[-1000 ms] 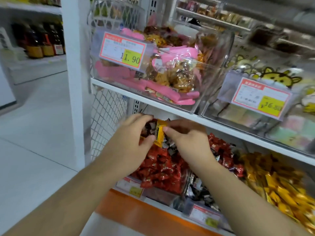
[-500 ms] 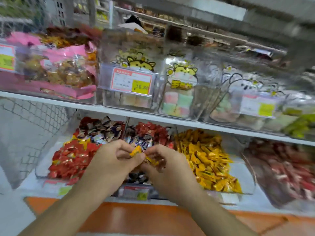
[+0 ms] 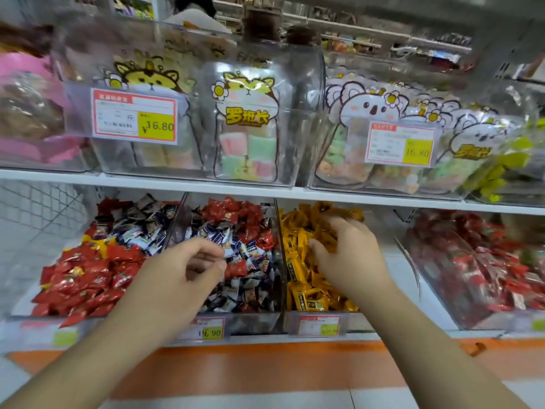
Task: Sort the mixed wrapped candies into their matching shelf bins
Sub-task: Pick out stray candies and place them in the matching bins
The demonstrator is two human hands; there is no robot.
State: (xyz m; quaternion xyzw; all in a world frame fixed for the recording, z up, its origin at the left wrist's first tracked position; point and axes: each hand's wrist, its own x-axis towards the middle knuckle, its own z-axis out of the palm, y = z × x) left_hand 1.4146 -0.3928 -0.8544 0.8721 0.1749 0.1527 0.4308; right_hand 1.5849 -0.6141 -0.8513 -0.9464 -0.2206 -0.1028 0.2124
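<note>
Clear bins line the lower shelf. The left bin (image 3: 17,315) holds red candies (image 3: 88,278) with blue-white ones and a few yellow ones mixed in. The middle bin (image 3: 253,320) holds blue-white candies (image 3: 247,261) mixed with red ones. The third bin (image 3: 354,318) holds yellow candies (image 3: 300,273). My right hand (image 3: 348,255) is in the yellow bin, fingers spread loosely on the pile; I see nothing pinched. Above the middle bin hovers my left hand (image 3: 182,273), with its fingers loosely curled and nothing in them.
A further bin (image 3: 472,320) of red packets stands at the right. The upper shelf (image 3: 177,184) carries clear bins of cartoon-printed sweet bags with price tags (image 3: 134,118). A white wire mesh panel (image 3: 38,208) closes the left end. An orange strip (image 3: 236,364) runs below the shelf.
Both hands pinched a yellow candy together in front of the bins. They have parted: the right hand went into the yellow bin, the left hand stayed over the middle bin, empty. The view panned right.
</note>
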